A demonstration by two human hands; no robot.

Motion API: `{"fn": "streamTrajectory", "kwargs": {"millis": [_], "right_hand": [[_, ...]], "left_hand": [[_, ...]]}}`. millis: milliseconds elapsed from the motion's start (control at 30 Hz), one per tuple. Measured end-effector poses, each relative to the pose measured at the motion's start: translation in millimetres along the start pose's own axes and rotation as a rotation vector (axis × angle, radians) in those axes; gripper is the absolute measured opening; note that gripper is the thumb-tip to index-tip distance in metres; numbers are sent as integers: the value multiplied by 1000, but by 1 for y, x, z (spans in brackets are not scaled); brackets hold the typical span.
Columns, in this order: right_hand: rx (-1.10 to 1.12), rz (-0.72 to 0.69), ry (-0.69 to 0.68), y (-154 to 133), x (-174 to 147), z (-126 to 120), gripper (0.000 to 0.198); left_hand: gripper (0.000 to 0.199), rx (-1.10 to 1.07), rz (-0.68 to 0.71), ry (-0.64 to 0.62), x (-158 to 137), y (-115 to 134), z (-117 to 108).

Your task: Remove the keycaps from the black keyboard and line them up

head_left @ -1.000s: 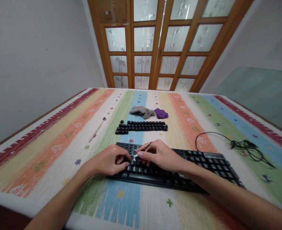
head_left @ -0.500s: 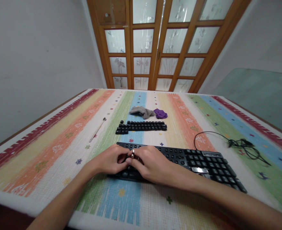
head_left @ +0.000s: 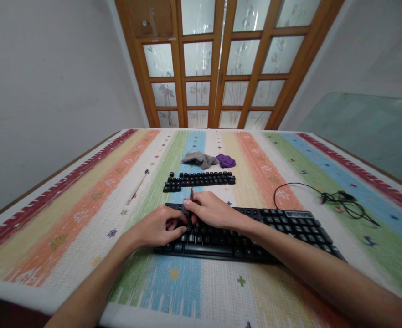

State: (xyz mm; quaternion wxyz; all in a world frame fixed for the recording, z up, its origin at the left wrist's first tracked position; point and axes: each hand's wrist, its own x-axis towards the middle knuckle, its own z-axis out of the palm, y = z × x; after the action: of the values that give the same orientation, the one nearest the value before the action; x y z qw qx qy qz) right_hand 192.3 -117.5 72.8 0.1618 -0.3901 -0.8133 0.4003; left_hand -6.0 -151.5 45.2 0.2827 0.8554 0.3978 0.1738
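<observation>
A black keyboard (head_left: 209, 250) lies in front of me, and both hands are over its left part. My right hand (head_left: 211, 208) is closed round a slim, dark metal tool (head_left: 191, 195) that stands upright, its lower end hidden among the keys. My left hand (head_left: 160, 226) rests at the keyboard's left end, its fingers curled and thumb pointing to the tool's base; whatever it pinches is hidden. Several loose black keycaps (head_left: 204, 179) sit in rows behind the keyboard.
A grey cloth (head_left: 199, 159) and a purple cloth (head_left: 226, 160) lie behind the keycaps. On the left is a toothbrush (head_left: 137, 187). The keyboard's bundled cable (head_left: 344, 202) lies to the right. A striped tablecloth (head_left: 85, 246) covers the table.
My right hand has moved away from me and risen, with the tool now standing upright. More of the front keys show. My left hand stays nearly in place; the view has shifted slightly.
</observation>
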Motion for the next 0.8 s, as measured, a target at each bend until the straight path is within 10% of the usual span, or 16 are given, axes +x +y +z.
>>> {"fn": "streamTrajectory", "kwargs": {"millis": [800], "right_hand": [[-44, -260, 68, -2, -32, -17, 26]], "left_hand": [[19, -137, -39, 20, 9, 3, -5]]}}
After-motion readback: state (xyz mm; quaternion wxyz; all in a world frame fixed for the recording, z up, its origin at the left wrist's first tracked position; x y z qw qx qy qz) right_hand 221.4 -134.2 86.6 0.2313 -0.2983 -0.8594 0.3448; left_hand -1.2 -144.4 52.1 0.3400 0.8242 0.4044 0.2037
